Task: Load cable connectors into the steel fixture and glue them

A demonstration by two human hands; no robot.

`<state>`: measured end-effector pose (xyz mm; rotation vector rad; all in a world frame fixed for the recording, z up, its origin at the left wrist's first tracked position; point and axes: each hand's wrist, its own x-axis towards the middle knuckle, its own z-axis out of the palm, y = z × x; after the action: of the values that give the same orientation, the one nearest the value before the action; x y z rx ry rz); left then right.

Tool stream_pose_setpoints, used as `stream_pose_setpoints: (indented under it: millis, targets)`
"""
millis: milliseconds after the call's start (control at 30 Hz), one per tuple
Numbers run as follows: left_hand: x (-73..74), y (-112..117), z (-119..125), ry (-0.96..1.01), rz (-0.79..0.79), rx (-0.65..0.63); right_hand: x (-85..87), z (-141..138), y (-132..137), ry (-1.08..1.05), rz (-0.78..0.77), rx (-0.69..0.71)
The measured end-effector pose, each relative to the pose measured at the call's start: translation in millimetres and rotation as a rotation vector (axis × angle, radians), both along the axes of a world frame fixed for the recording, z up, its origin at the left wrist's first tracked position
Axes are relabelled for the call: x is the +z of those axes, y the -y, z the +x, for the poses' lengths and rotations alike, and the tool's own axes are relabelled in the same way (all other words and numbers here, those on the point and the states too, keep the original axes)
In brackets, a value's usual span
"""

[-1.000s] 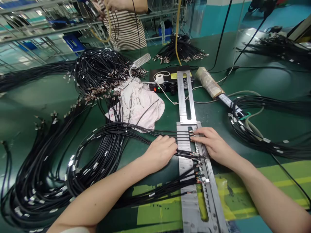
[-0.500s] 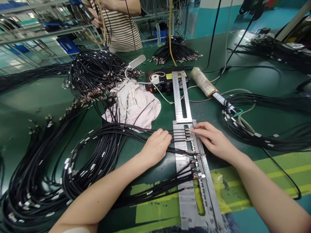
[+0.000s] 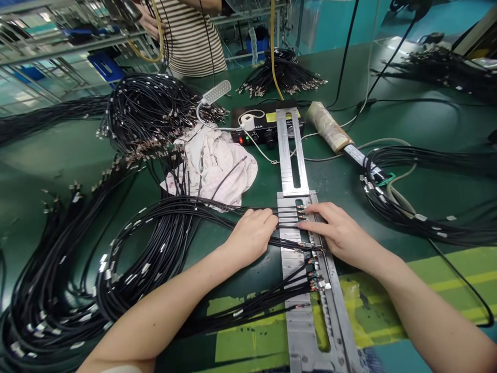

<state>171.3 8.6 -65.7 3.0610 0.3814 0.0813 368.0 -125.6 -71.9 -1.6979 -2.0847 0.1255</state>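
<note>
**Workbench:** a green workbench [image 3: 46,160], with yellow-green patches [image 3: 240,336] under and beside the near end of the jig.

**Landmark:** a slotted metal jig [image 3: 301,331], running lengthwise from the near bench edge towards a black control unit [image 3: 260,135].

**Far side of the jig:** a person in a striped shirt [image 3: 194,46] stands beyond the bench, one hand [image 3: 145,22] among a yellow cable [image 3: 153,39].

**Left of the jig:** a large mass of black cables [image 3: 50,311] lies in loops; their strands cross onto the jig. A white cloth [image 3: 212,166] lies farther along.

**Right of the jig:** a coil of black cables [image 3: 411,207] and a taped roll [image 3: 328,127].

**Left hand [image 3: 252,235]:** lies over the strands just left of the jig, open, its fingers resting on them without closing around them.

**Right hand [image 3: 341,233]:** lies open at the jig's right rail, fingertips [image 3: 310,223] touching the crimped cable ends [image 3: 302,215]; no closed grip.

**Crimped cable ends:** side by side across the jig, between both hands.
</note>
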Motion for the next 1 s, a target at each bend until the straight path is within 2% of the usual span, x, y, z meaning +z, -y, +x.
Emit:
stream_pose_setpoints:
  millis: [367, 467, 700, 867, 1000]
  targets:
    - [-4.6, 1.7, -0.7, 0.03, -0.043, -0.033, -0.8, -6.1, -2.9, 0.085, -0.045, 0.008]
    - [-5.6, 1.2, -4.1, 0.057, -0.02, -0.052, -2.2, -10.3, -4.9, 0.073, -0.079, -0.027]
    - [1.3, 3.9, -2.9, 0.028, -0.016, -0.011, 4.9, -16.4, -9.1, 0.076, -0.185, -0.096]
    - [6.6, 5.9, -6.2, -0.007, 0.074, -0.058, -6.3, -9.4, -11.4, -0.056, -0.134, -0.09]
    - [6.2, 10.2, -21.9, 0.047, 0.15, -0.085, -9.8, -9.1, -3.9, -0.241, -0.057, -0.057]
